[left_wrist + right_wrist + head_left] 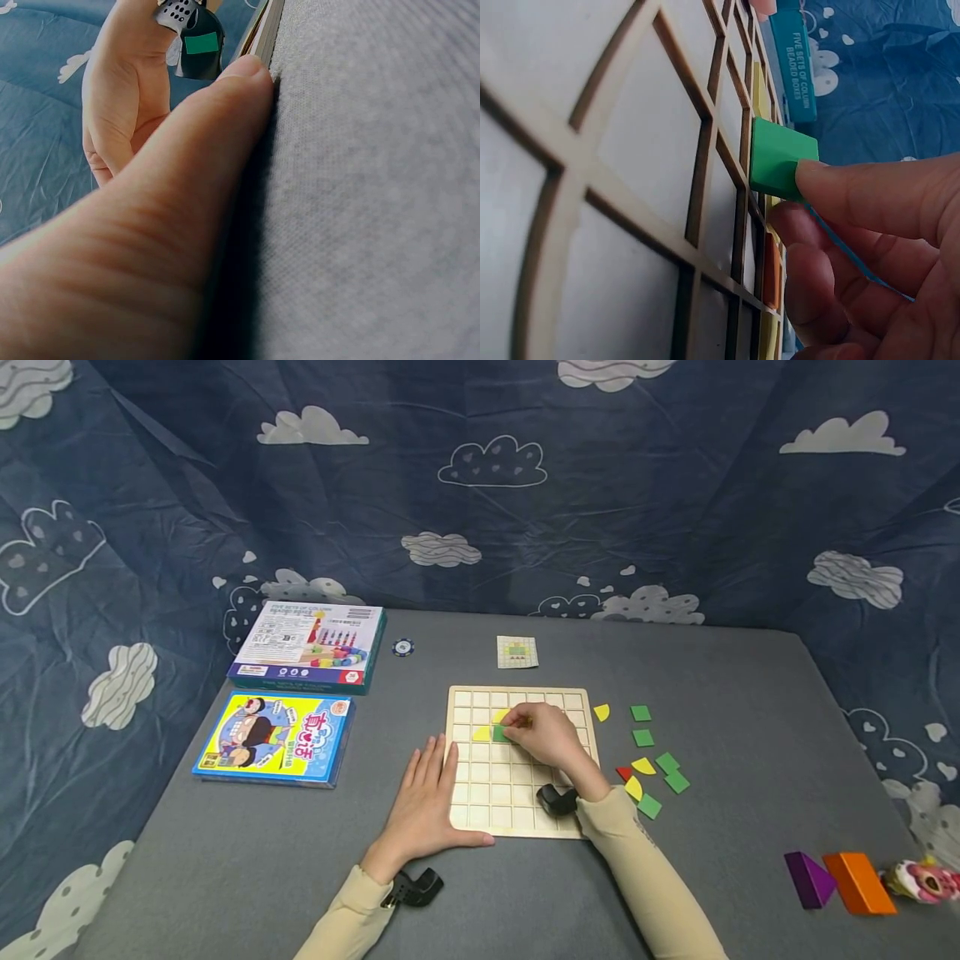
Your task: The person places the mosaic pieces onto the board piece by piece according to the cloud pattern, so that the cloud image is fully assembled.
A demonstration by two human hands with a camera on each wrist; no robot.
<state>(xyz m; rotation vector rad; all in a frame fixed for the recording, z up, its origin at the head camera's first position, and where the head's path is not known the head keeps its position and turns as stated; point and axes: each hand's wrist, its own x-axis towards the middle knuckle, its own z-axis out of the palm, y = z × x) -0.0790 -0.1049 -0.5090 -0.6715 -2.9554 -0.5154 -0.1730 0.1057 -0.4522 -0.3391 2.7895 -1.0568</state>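
Note:
A pale wooden grid board (480, 814) lies on the grey table. My right hand (542, 732) hovers over its upper middle and pinches a green square tile (499, 734) (777, 157) with its fingertips (832, 184), holding it tilted at a cell's edge. A yellow tile (481, 734) sits in a cell just left of it, another yellow tile (500, 716) just above. My left hand (424, 797) lies flat on the table against the board's left edge, thumb (225, 105) along the board's front edge.
Loose green, yellow and red tiles (647, 765) lie right of the board. A pattern card (517, 652) and a round chip (402, 647) lie behind it. Two game boxes (307, 645) (276, 737) lie at left. Purple and orange blocks (838, 881) sit near the right front edge.

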